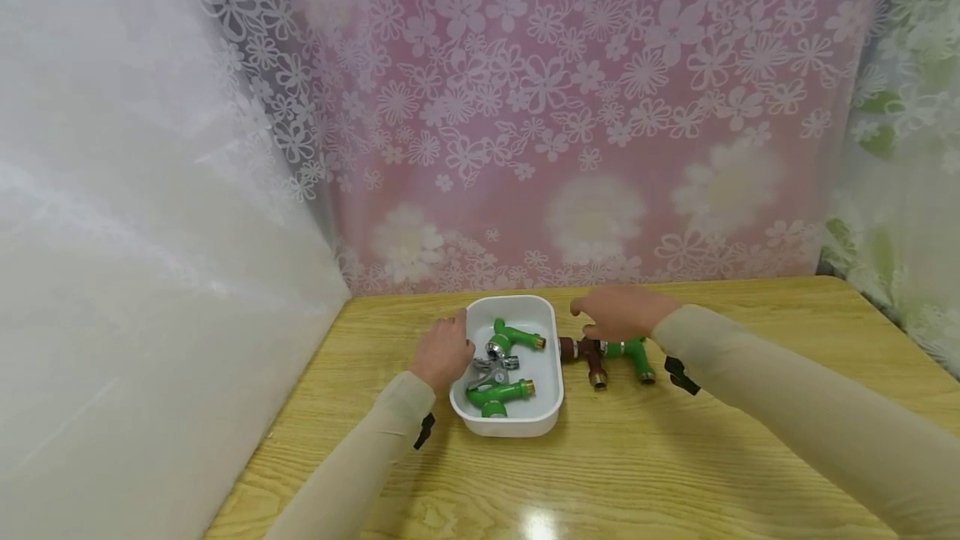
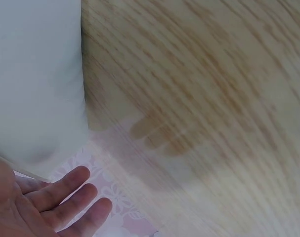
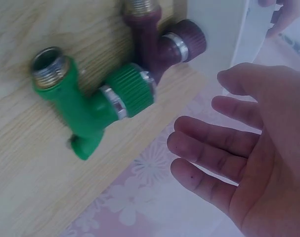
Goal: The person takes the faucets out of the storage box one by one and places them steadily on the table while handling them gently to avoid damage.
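A white plastic tub stands on the table with two green taps and a silver metal fitting inside. My left hand is at the tub's left rim; the left wrist view shows its fingers loosely straight beside the outer wall. Whether its thumb presses the rim is hidden. Right of the tub, a dark red tap and another green tap lie side by side on the table. My right hand hovers just behind them, fingers spread loosely, holding nothing.
The wood-grain table extends in front and to the right. A pink flowered curtain hangs along its back edge. White sheeting closes off the left side, and a leaf-patterned curtain the right.
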The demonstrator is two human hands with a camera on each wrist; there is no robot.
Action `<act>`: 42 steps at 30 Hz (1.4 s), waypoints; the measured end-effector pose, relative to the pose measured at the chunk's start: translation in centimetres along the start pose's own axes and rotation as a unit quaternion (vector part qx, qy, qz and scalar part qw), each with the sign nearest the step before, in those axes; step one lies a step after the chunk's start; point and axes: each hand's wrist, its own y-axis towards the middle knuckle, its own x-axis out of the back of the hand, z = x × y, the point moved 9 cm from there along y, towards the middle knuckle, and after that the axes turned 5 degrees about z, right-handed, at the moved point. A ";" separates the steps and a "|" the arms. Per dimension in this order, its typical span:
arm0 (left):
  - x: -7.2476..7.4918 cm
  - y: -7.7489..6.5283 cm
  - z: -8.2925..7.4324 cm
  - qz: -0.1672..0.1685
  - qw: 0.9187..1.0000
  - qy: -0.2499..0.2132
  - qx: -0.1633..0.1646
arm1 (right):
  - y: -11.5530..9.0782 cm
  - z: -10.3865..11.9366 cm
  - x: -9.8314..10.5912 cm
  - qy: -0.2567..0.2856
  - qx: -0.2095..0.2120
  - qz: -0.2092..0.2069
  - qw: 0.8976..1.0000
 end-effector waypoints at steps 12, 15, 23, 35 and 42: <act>0.2 -0.1 0.3 0.002 1.000 -0.006 0.000 | 2.2 2.7 1.7 0.018 0.022 0.005 1.000; 0.1 -0.1 0.3 0.005 1.000 -0.008 -0.002 | 2.8 3.3 1.8 0.007 0.024 0.003 1.000; 0.0 -0.3 0.2 -0.002 1.000 -0.009 -0.005 | 4.6 4.9 2.3 0.003 0.024 0.013 1.000; -0.1 0.0 0.3 0.005 1.000 -0.005 0.008 | 7.0 7.1 2.5 -0.001 0.036 0.020 0.999; 0.0 0.1 0.2 0.006 1.000 0.005 0.000 | 8.5 7.7 1.8 -0.003 0.044 0.038 0.998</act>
